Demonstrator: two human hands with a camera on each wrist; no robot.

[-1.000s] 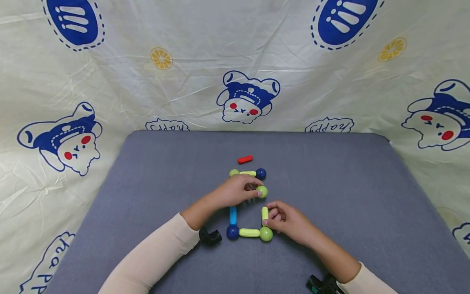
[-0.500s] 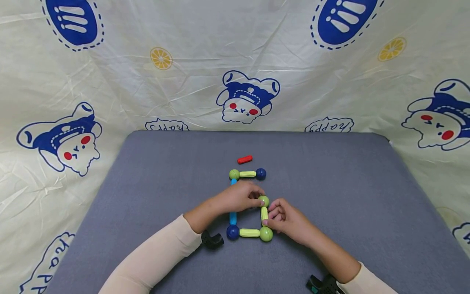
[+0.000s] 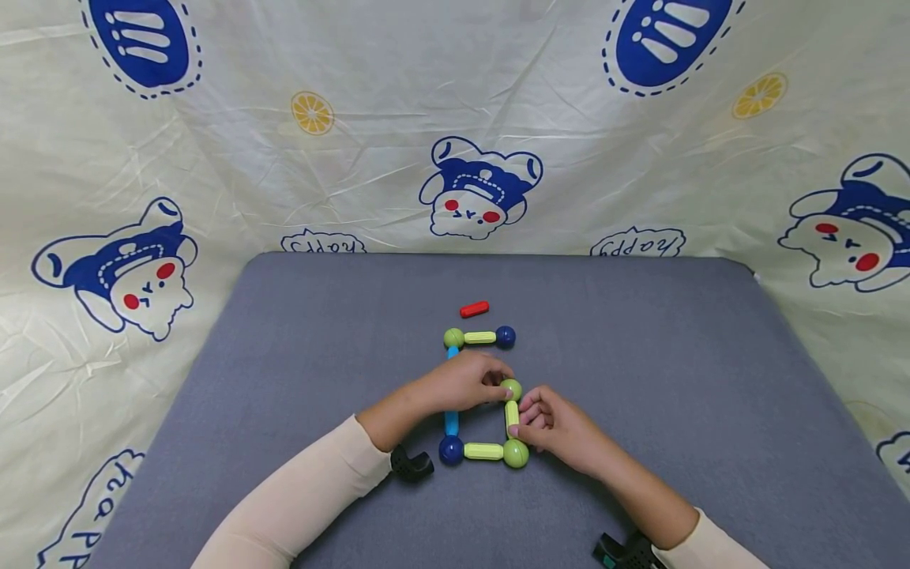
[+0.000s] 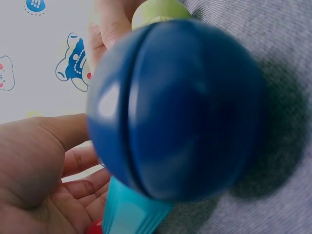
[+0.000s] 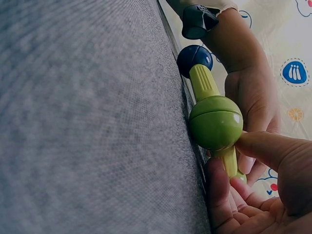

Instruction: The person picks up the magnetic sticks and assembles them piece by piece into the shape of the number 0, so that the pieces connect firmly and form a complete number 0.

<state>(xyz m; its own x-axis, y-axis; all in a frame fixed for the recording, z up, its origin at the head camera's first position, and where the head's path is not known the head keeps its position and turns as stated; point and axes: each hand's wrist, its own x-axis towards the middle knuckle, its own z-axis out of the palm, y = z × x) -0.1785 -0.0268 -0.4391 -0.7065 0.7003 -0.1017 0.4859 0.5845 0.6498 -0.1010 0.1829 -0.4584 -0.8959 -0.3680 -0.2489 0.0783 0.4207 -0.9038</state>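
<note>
My left hand point(image 3: 462, 381) pinches a green ball point(image 3: 511, 390), which meets the far end of a pale green rod point(image 3: 512, 419). My right hand point(image 3: 562, 427) holds that rod between thumb and fingers. At its near end sits another green ball point(image 3: 516, 454), large in the right wrist view. A second pale rod point(image 3: 483, 451) runs left to a dark blue ball point(image 3: 451, 450), which fills much of the left wrist view. From there a light blue rod point(image 3: 451, 423) passes under my left hand. Beyond it, a green ball point(image 3: 453, 338) joins a pale rod point(image 3: 479, 337) and dark blue ball point(image 3: 505, 337).
A loose red rod point(image 3: 474, 309) lies behind the connected pieces on the grey cloth-covered table point(image 3: 640, 356). A printed white sheet point(image 3: 384, 118) hangs behind and at both sides. Black wrist devices point(image 3: 412, 465) sit on both forearms.
My left hand has brought its green ball toward me, onto the far end of the upright-running pale rod. The right hand has stayed nearly still. Little differs over the last half second.
</note>
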